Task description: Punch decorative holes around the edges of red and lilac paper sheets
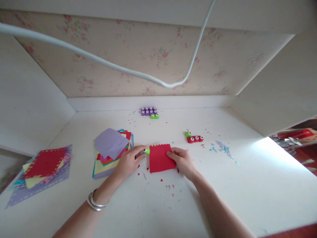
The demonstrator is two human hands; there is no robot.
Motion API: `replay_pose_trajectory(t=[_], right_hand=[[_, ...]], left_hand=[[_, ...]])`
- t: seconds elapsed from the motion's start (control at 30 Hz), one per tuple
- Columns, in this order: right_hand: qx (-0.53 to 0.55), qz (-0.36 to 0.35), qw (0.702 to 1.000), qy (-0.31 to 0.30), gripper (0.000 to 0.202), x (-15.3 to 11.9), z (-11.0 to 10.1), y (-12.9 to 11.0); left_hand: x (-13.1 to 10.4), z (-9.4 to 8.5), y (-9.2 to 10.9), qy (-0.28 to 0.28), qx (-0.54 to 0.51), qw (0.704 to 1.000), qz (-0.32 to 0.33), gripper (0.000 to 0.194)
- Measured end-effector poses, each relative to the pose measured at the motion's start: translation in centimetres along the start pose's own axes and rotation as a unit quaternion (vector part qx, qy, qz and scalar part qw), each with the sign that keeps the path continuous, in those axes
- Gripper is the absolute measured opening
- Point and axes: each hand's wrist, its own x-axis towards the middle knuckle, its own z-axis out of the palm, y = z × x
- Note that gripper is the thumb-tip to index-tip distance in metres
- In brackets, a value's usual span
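My left hand [130,161] grips a small green craft punch [147,151] between thumb and fingers, at the upper left edge of a red paper square [161,160]. Punched notches run along the paper's top edge; its other edges look mostly straight. My right hand [182,161] pinches the paper at its right side, thumb on top and fingers beneath. Small red paper cutouts [161,180] are scattered on the table below the paper. Whether the punch is pressed down cannot be made out.
Coloured paper sheets [109,142] lie left of my left hand, and a stack of edge-punched sheets [47,162] is farther left. Purple punches [147,111] stand near the back wall; red punches [195,139] stand at right near confetti [224,148]. A white cable [119,67] hangs across the top.
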Motion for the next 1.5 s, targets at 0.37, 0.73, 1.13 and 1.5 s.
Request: replay_pose_trajectory(t=[0.37, 0.73, 1.13, 1.5], right_hand=[[-0.141, -0.052, 0.989, -0.013, 0.025, -0.40, 0.16, -0.64], [-0.275, -0.108, 0.955, 0.013, 0.025, -0.22, 0.34, -0.25], [-0.271, -0.109, 0.956, 0.009, 0.026, -0.20, 0.48, -0.21], [-0.265, -0.099, 0.959, 0.004, 0.027, -0.50, 0.29, -0.63]], left_hand=[[-0.12, 0.58, -0.48, -0.003, 0.017, 1.000, 0.011, 0.033], [0.03, 0.77, -0.42, 0.010, 0.035, 0.999, 0.029, 0.026], [0.11, 0.81, -0.30, 0.015, 0.041, 0.998, 0.036, 0.027], [0.14, 0.71, -0.02, 0.008, 0.038, 0.999, 0.037, 0.026]])
